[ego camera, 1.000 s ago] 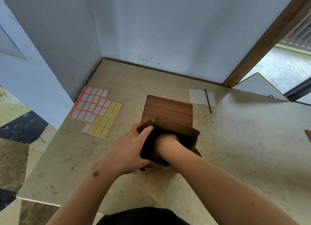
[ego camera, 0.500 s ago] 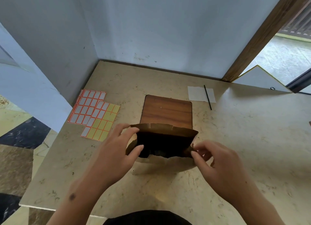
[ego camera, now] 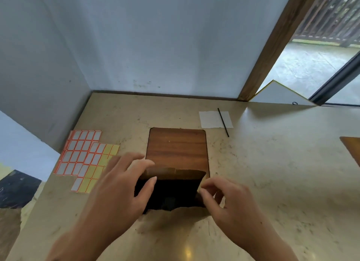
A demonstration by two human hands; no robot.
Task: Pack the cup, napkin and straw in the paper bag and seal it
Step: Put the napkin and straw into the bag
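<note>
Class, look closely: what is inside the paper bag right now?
The paper bag, held open by both hands, shows only a dark interior; its contents cannot be made out. The napkin and straw lie outside.

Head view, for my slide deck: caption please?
Both hands hold the paper bag open; napkin, straw unpacked.

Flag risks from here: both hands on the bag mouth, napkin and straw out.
1. The near rim of the bag looks torn; the right hand pinching its edge could rip it further.
2. The napkin and straw lie far back, so sealing now would leave them out.
3. The left hand holds one side only; the bag may collapse.
</note>
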